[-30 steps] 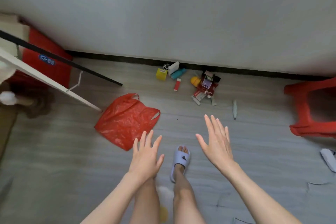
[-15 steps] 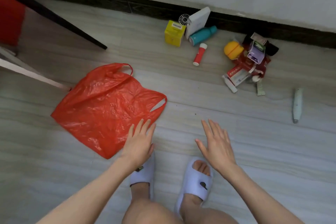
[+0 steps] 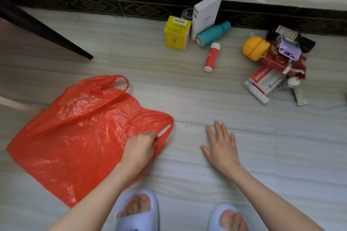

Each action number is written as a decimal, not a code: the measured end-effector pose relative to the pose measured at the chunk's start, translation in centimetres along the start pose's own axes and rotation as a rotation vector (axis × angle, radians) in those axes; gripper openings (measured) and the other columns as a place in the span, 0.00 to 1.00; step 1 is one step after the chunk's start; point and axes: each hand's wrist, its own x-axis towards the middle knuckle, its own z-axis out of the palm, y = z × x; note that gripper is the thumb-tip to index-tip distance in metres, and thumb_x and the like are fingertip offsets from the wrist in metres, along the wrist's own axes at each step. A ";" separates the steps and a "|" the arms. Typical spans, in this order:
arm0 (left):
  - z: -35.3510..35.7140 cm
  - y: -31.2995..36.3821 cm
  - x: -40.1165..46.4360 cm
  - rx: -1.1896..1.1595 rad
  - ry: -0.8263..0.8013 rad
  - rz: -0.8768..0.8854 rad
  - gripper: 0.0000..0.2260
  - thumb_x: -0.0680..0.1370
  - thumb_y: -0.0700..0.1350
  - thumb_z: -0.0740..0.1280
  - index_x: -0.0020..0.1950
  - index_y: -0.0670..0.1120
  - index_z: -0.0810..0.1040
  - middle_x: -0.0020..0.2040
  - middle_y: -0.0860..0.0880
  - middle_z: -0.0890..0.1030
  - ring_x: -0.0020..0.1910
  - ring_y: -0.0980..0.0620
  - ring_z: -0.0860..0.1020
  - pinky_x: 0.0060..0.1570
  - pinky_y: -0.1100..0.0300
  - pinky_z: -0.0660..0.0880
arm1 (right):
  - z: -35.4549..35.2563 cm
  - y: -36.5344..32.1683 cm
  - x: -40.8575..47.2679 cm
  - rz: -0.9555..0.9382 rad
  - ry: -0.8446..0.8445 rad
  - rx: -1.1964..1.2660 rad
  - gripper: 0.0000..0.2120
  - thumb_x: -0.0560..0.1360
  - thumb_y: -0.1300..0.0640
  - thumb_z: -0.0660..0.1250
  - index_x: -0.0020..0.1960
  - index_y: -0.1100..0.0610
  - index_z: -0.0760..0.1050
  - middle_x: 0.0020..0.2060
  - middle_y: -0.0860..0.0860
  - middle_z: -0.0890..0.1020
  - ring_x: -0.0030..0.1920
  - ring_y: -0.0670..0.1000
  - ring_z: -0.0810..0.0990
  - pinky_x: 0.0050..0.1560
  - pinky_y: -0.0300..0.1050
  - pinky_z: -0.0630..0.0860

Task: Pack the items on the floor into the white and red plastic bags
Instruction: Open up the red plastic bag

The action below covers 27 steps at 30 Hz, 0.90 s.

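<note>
The red plastic bag (image 3: 80, 133) lies flat and crumpled on the floor (image 3: 281, 155) in front of my left foot. My left hand (image 3: 139, 148) pinches it beside its near handle loop, fingers curled. My right hand (image 3: 221, 148) hovers to the right, fingers straight and spread. Farther off by the baseboard (image 3: 93, 3) sit a yellow box (image 3: 176, 33), teal bottle (image 3: 213, 33), red tube (image 3: 211, 56) and a heap of packets (image 3: 276, 65).

Bag (image 3: 78, 133) left; box (image 3: 176, 33), bottle (image 3: 213, 33) behind, by wall.
</note>
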 end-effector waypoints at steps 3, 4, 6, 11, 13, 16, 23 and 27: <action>-3.5 0.6 -0.4 -0.075 0.183 0.044 0.06 0.74 0.43 0.66 0.49 0.47 0.79 0.48 0.48 0.82 0.50 0.43 0.79 0.42 0.53 0.73 | -2.4 -0.8 -1.2 0.017 0.032 0.076 0.31 0.78 0.43 0.55 0.75 0.51 0.46 0.76 0.54 0.45 0.76 0.54 0.44 0.74 0.54 0.46; -5.1 1.0 -0.6 -0.085 0.248 0.054 0.05 0.73 0.43 0.68 0.48 0.47 0.79 0.46 0.48 0.82 0.48 0.43 0.79 0.41 0.53 0.73 | -3.9 -1.3 -1.9 0.007 0.081 0.135 0.31 0.78 0.44 0.56 0.75 0.51 0.48 0.76 0.54 0.48 0.76 0.54 0.46 0.74 0.53 0.47; -8.7 2.0 -0.9 -0.129 0.377 0.045 0.04 0.72 0.43 0.69 0.46 0.47 0.79 0.44 0.48 0.82 0.46 0.42 0.80 0.40 0.52 0.74 | -7.4 -2.7 -3.4 -0.053 0.177 0.241 0.30 0.77 0.44 0.58 0.75 0.52 0.52 0.75 0.54 0.53 0.76 0.54 0.50 0.73 0.50 0.50; -18.3 6.7 -2.5 -0.401 0.625 -0.064 0.04 0.72 0.45 0.70 0.45 0.47 0.82 0.45 0.46 0.84 0.48 0.43 0.80 0.47 0.52 0.75 | -18.5 -6.9 -8.7 -0.176 0.368 0.599 0.19 0.76 0.51 0.63 0.66 0.55 0.70 0.64 0.52 0.74 0.63 0.49 0.72 0.63 0.41 0.65; -22.0 8.9 -3.7 -0.600 0.619 -0.114 0.07 0.71 0.46 0.71 0.47 0.46 0.83 0.46 0.46 0.84 0.50 0.46 0.80 0.52 0.55 0.73 | -22.7 -8.4 -11.6 -0.222 0.377 0.650 0.13 0.75 0.52 0.64 0.58 0.55 0.76 0.56 0.51 0.80 0.53 0.46 0.76 0.54 0.38 0.70; -26.7 11.5 -5.4 -0.819 0.588 -0.114 0.10 0.71 0.47 0.71 0.49 0.45 0.83 0.48 0.46 0.84 0.51 0.49 0.80 0.56 0.58 0.74 | -27.2 -10.3 -15.4 -0.260 0.357 0.688 0.16 0.73 0.49 0.66 0.57 0.56 0.78 0.48 0.50 0.82 0.49 0.46 0.78 0.53 0.44 0.75; -32.6 17.0 -10.2 -1.164 0.484 0.049 0.05 0.69 0.43 0.73 0.34 0.50 0.81 0.41 0.43 0.83 0.42 0.46 0.82 0.50 0.49 0.79 | -31.6 -12.4 -20.3 -0.125 0.701 0.587 0.13 0.72 0.47 0.66 0.51 0.52 0.81 0.50 0.53 0.84 0.54 0.55 0.79 0.51 0.46 0.74; -33.1 18.0 -13.1 -1.007 0.674 0.205 0.07 0.71 0.43 0.72 0.45 0.41 0.79 0.40 0.48 0.82 0.41 0.52 0.81 0.46 0.58 0.77 | -33.5 -11.7 -21.6 -0.056 0.834 0.773 0.11 0.77 0.54 0.60 0.51 0.56 0.80 0.49 0.58 0.83 0.54 0.60 0.77 0.48 0.46 0.71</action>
